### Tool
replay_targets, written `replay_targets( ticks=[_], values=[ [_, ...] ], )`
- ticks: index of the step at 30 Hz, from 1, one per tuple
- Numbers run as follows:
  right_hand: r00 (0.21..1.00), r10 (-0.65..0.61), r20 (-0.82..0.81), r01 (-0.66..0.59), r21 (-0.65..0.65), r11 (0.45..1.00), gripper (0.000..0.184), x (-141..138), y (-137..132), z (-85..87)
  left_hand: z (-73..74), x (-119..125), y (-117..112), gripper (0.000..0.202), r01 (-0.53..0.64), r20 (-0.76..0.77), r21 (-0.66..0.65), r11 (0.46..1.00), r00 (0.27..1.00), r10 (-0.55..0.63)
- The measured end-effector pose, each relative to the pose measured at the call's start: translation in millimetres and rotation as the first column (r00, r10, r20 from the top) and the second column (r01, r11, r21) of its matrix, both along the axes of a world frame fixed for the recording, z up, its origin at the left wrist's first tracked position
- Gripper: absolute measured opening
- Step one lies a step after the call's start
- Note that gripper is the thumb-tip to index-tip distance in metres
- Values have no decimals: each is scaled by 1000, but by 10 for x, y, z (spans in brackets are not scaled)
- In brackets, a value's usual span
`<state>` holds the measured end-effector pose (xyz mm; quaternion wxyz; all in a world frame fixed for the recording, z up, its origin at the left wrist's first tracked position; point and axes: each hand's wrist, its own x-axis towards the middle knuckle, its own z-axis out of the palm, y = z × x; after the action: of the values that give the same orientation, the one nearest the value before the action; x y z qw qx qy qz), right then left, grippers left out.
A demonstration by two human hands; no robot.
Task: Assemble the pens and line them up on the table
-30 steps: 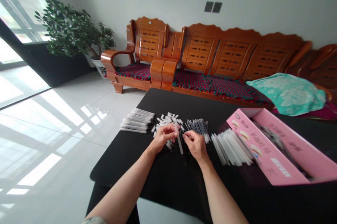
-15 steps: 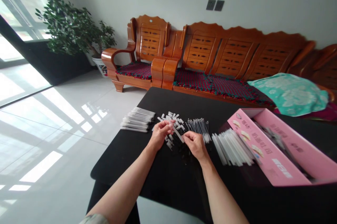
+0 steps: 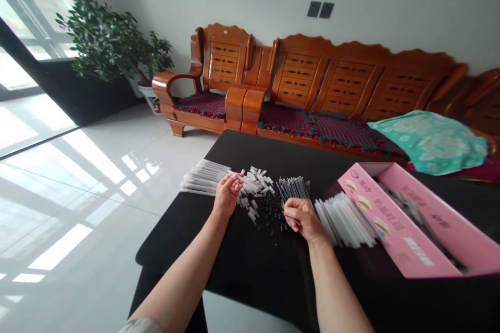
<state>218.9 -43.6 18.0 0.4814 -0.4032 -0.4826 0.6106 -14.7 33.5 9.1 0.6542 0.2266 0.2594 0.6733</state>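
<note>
My left hand (image 3: 227, 195) is closed, fingers curled together, beside a row of slim white pens (image 3: 201, 175). Whatever it holds is too small to make out. To its right lies a heap of short white pen caps (image 3: 255, 182), with small black plugs (image 3: 273, 213) scattered below. My right hand (image 3: 303, 217) is also closed, thumb against the bent fingers, at the lower end of a bundle of thin dark pen refills (image 3: 294, 186). What is in its grip is hidden. Past it lies a row of translucent white pen barrels (image 3: 344, 221).
A long pink box (image 3: 394, 229) with an open top stands on the right of the black table (image 3: 242, 265). Behind the table is a wooden sofa (image 3: 299, 75) with a turquoise cloth (image 3: 433, 140) on it. A potted plant (image 3: 113, 41) stands at the far left.
My hands were together on a white pen tube over the caps. They have moved apart: the left toward the white pens, the right to the refills. The black plugs are now in plain view.
</note>
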Motion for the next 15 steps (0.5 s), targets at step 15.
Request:
replay_targets(
  ticks=[15],
  values=[
    [995,2,104,4,-60,998,23,-104,28,-2,59,138,-172,25,258,-321,60,964,920,-226]
  ],
)
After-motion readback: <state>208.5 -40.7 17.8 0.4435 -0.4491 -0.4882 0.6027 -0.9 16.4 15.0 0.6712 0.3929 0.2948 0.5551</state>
